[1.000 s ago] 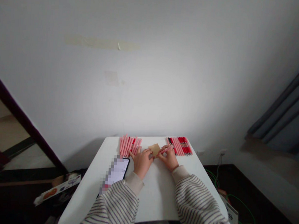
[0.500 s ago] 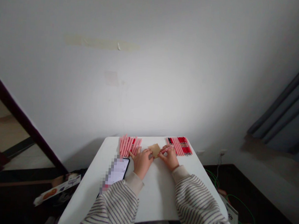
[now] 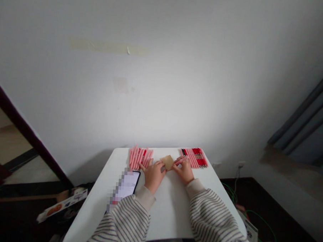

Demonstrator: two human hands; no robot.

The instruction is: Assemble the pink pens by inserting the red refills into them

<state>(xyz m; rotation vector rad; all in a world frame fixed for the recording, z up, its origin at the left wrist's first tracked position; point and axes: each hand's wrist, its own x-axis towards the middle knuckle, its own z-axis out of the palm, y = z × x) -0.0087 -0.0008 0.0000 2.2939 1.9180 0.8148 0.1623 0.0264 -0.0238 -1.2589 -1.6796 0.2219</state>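
Note:
A small tan square of paper (image 3: 167,161) lies on the white table between my hands. My left hand (image 3: 153,174) rests open on the tabletop, fingers spread, its fingertips at the paper's left edge. A pink pen (image 3: 181,160) is pinched in my right hand (image 3: 185,171), its lower end by the right edge of the paper. Whether the tip touches the paper is too small to tell. Just beyond my left hand lies a row of pink pens (image 3: 135,158). A second row of pink and red pens (image 3: 196,158) lies behind and right of my right hand.
A phone (image 3: 128,185) with a lit, partly blurred screen lies left of my left forearm. The white table (image 3: 169,214) stands against a pale wall (image 3: 167,100). Green cables (image 3: 229,191) run along the floor at right. A grey curtain (image 3: 306,123) hangs at the right.

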